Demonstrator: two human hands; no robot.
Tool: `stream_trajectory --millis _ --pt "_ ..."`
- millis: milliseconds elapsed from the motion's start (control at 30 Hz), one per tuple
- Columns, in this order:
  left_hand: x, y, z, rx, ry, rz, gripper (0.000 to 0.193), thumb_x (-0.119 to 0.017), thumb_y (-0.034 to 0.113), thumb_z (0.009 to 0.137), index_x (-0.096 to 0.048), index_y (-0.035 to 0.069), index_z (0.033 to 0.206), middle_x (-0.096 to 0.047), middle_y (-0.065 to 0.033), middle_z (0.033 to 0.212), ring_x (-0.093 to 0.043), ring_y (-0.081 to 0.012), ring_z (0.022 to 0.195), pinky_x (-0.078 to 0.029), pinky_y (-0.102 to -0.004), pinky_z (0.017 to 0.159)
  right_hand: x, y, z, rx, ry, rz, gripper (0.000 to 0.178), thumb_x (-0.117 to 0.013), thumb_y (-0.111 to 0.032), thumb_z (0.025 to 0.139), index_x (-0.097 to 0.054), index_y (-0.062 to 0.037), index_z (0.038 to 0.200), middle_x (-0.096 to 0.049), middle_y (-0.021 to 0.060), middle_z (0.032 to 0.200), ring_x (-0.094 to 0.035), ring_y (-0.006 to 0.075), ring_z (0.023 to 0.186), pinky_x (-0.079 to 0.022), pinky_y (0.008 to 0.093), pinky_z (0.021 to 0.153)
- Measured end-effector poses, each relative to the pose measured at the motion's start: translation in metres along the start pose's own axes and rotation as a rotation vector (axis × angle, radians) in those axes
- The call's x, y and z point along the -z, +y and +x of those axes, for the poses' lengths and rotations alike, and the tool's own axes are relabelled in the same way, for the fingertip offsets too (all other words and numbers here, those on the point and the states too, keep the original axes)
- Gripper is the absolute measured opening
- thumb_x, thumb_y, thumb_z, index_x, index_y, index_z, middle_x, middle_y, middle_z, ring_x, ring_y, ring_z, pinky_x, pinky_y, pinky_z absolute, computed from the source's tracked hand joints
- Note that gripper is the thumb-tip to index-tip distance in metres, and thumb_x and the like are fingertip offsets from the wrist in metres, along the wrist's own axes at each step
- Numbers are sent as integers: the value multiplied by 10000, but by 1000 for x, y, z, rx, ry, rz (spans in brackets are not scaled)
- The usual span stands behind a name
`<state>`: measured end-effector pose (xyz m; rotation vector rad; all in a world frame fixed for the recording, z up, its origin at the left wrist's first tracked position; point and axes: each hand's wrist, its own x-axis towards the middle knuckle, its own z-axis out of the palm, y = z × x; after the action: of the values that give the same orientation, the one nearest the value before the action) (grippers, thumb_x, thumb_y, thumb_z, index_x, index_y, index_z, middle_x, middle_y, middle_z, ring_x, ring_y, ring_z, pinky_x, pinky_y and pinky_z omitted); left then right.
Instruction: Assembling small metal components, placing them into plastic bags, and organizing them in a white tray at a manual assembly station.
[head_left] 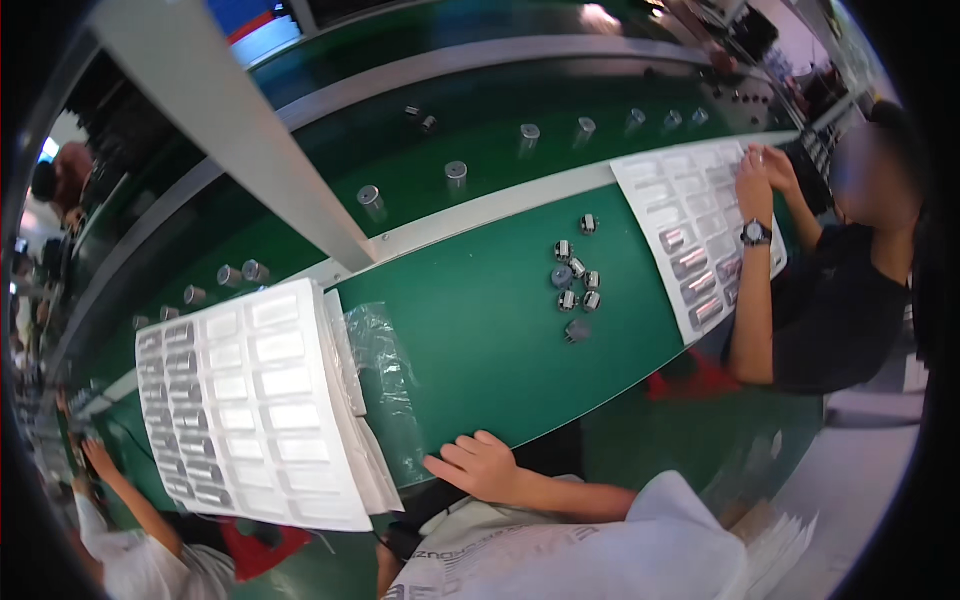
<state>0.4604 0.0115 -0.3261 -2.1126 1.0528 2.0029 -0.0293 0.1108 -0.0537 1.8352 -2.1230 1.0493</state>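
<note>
My right hand (478, 466) rests at the front edge of the green worktop, fingers loosely bent and apart, holding nothing I can see. Close by its fingertips lies a crumpled clear plastic bag (385, 365). To the left is a stack of white moulded trays (325, 400). The top tray carries metal cylinders (187, 420) in its two left columns; its other pockets are bare. A bit of my left arm (388, 572) shows at the lower edge, but my left hand is out of sight. Several small metal-and-black parts (566, 300) stand loosely grouped right of centre.
Along the far side, metal cylinders (456, 172) stand on a green conveyor belt (540, 165) behind a pale rail (500, 222). A grey post (240, 130) rises there. At right, a co-worker's hands (757, 180) are over another white tray (650, 190). Another person's arm (140, 500) reaches in at left.
</note>
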Motion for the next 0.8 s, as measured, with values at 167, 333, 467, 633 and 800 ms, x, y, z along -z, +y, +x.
stream_trajectory --millis 167,333,467,633,800 --pt "-46 3 -38 43 34 -321 352 -604 403 911 -690 67 969 -598 -35 731 -582 -185 609 -483 -345 535 91 29 71 -188 -324 496 298 -750 -167 759 -671 -116 1042 -604 54 829 -615 234 711 -496 365 598" --pt "-67 57 -112 -106 302 -53 284 -584 310 914 -688 47 944 -541 -7 672 -504 -131 528 -412 -297 487 75 164 265 -145 -29 -212 331 -613 -312 917 -571 -98 1166 -627 171 979 -641 383 873 -531 479 747" --pt "-71 67 -148 -437 483 -292 205 -509 123 910 -672 23 984 -520 12 678 -452 -95 523 -369 -262 485 -9 290 355 -457 -274 -496 602 -493 -568 958 -472 -145 1386 -546 238 1290 -616 410 1126 -531 512 908" --pt "-74 95 -215 -527 678 -225 198 -447 22 902 -639 18 953 -525 19 731 -445 -72 604 -344 -231 524 -72 376 360 -372 -352 -644 398 -484 -371 1002 -549 -110 1297 -645 172 1111 -656 351 1041 -550 478 872" --pt "-69 186 -303 -620 340 190 89 -564 0 779 -574 31 862 -517 -14 746 -468 -72 666 -363 -222 581 -6 342 363 145 -159 -777 241 -518 -228 987 -673 -44 973 -658 199 911 -686 362 838 -540 434 708"
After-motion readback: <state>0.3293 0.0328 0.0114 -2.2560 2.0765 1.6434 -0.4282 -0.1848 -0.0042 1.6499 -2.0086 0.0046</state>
